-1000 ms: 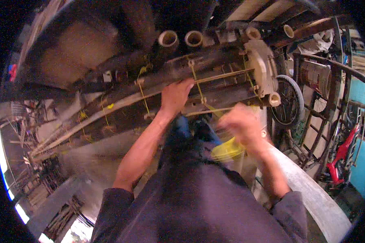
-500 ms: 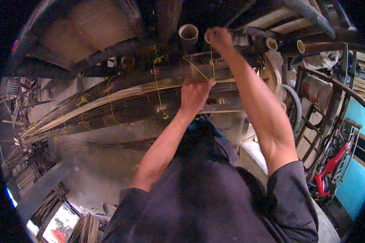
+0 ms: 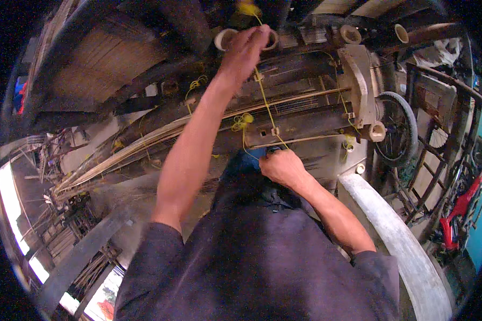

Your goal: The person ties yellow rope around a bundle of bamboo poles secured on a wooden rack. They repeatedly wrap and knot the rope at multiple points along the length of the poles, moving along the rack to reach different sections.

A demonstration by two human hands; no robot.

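Note:
Yellow string [image 3: 266, 104] runs from my raised left hand [image 3: 240, 61] down across a long wooden frame and through a small light piece on its near beam [image 3: 305, 124]. My left hand is closed around the string, its fingertips blurred, beside the pale open pipe ends [image 3: 227, 38]. A blurred yellow clump [image 3: 247, 8] shows just above it. Close to my body, below the beam, my right hand [image 3: 284, 167] is closed on the string's lower part. A yellow coil [image 3: 244, 121] hangs at the beam, its strand reaching toward my right hand.
Long pale thin strips [image 3: 118, 152] lie along the frame toward the left. At its right end stands a shaped wooden board [image 3: 359, 85], with a bicycle wheel [image 3: 396, 128] behind it. A grey slab [image 3: 399, 241] is right of me; a red bicycle frame [image 3: 460, 211] stands farther right.
My left hand has risen from the frame to the pipe ends. My right hand has come down from the top to below the near beam. The view has shifted toward the right.

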